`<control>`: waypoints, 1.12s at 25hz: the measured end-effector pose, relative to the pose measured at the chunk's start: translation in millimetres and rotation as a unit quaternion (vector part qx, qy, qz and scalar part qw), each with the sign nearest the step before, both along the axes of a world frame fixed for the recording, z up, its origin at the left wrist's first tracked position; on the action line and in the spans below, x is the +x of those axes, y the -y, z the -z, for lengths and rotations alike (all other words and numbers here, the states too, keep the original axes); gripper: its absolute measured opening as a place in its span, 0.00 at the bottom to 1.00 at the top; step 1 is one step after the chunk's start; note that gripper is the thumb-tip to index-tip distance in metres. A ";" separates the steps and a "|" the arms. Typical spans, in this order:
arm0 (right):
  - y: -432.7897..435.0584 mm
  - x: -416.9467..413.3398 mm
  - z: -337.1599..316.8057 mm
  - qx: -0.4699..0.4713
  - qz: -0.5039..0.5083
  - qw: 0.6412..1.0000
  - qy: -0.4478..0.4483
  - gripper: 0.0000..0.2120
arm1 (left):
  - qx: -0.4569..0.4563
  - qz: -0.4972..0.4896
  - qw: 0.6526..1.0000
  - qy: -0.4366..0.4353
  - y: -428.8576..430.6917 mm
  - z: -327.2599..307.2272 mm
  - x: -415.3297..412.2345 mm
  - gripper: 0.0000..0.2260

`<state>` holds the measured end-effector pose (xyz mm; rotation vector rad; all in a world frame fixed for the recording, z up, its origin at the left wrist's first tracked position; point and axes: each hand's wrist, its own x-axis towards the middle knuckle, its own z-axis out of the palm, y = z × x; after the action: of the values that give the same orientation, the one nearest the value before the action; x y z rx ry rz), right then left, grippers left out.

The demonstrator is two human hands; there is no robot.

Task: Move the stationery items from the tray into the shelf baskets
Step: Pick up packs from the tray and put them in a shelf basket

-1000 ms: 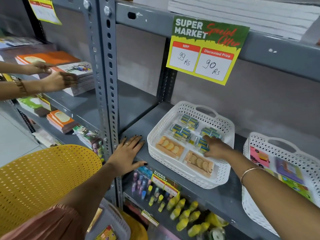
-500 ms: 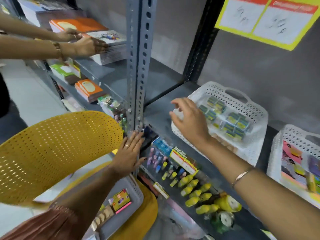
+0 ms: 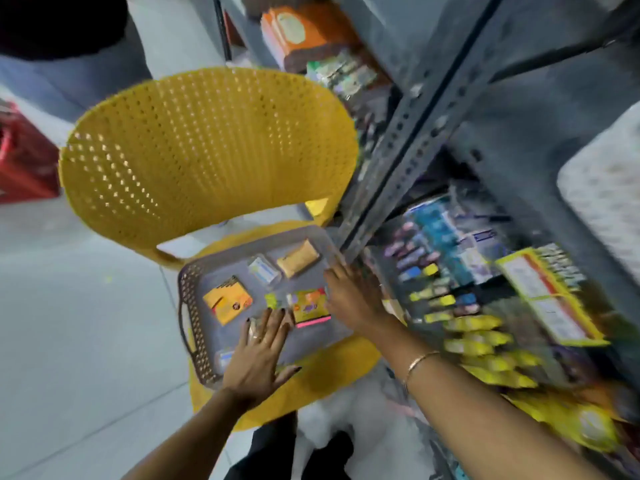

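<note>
A grey tray [image 3: 194, 306] with a perforated rim rests on the seat of a yellow chair [image 3: 207, 150]. Several small stationery packs lie in it: an orange pack [image 3: 230, 301], a clear box [image 3: 265, 271], a tan pack [image 3: 298, 259] and a colourful pack with a pink edge [image 3: 310, 308]. My left hand [image 3: 258, 358] lies flat on the tray's near part, fingers spread, over a small item. My right hand [image 3: 356, 296] hovers open at the tray's right edge, beside the colourful pack. A white shelf basket [image 3: 602, 174] shows blurred at the right edge.
A grey steel shelf upright [image 3: 408, 133] stands just right of the tray. Lower shelves hold yellow items [image 3: 485, 348], small coloured items and a price card [image 3: 543, 289]. Orange notebooks [image 3: 298, 29] sit farther back. A red crate [image 3: 24, 161] stands left on the floor.
My view swung down from the shelf to the chair. My right hand left the white basket and came down to the tray; my left hand moved from the shelf post onto the tray.
</note>
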<state>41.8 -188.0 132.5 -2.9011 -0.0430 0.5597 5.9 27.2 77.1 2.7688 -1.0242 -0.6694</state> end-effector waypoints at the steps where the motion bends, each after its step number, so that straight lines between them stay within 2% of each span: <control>1: -3.4 -2.4 22.0 0.008 0.000 1.000 -0.020 0.19 | 0.009 -0.001 1.000 -0.004 -2.1 11.4 -4.6 0.37; 3: -10.9 -3.9 62.4 0.027 0.002 0.998 -0.049 0.20 | 0.033 0.003 0.999 -0.009 -8.6 32.6 -7.5 0.36; 8: -9.4 7.8 118.6 -0.013 -0.052 0.997 -0.051 0.36 | 0.034 -0.008 0.999 -0.031 -18.2 76.4 -8.9 0.39; 16: -14.9 12.7 141.5 -0.006 -0.099 0.993 -0.072 0.44 | 0.020 -0.020 0.998 -0.050 -21.7 91.8 -12.0 0.40; 23: -14.3 6.5 139.6 -0.041 -0.112 0.992 -0.035 0.38 | 0.015 -0.025 0.998 -0.053 -21.0 89.4 -11.3 0.40; 28: -0.4 12.5 102.1 -0.032 -0.063 0.997 -0.006 0.38 | 0.027 -0.005 0.999 -0.030 -21.1 75.5 -6.0 0.42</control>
<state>54.3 -187.6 30.4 -2.9736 -0.2126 0.6094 -0.1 48.2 1.6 2.7782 -0.9945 -0.7848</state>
